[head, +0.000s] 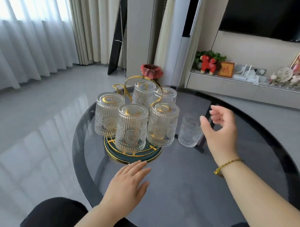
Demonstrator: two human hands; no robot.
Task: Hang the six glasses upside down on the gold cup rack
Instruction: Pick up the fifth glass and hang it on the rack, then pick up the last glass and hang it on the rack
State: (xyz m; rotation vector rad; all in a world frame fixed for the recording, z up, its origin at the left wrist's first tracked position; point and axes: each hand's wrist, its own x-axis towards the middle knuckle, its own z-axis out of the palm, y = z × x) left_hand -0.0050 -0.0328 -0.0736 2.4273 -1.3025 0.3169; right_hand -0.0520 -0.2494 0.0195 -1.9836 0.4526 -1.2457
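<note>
Rack: the gold wire cup rack (140, 82) on its round dark-green, gold-rimmed base (149, 156) stands just beyond your left hand, on the round dark glass counter (184, 181).
Hung glasses: five clear ribbed embossed glasses (132, 130) already sit mouth-down over the gold prongs, bases up, so they drain and cannot slide off.
Last glass: one clear embossed tumbler (190, 131) stands alone on the counter, apart from the rack base and just to the left of your right palm, on its thumb side.
Right hand: your right hand (221, 125) is spread in a loose curve, thumb and fingers apart, holding nothing; it looks shaped to close round the tumbler's wall, and whether the thumb already touches the glass you cannot tell from here.
Left hand: your left hand (127, 182) is flat, fingers together and palm down, empty, with the fingertips close to the near rim of the green base; it reads as ready to steady the rack.
Free prong: one bare gold loop (117, 88) shows at the far left of the rack, past the hung glasses from your right hand.
Progress: five of six done, by my count.
</note>
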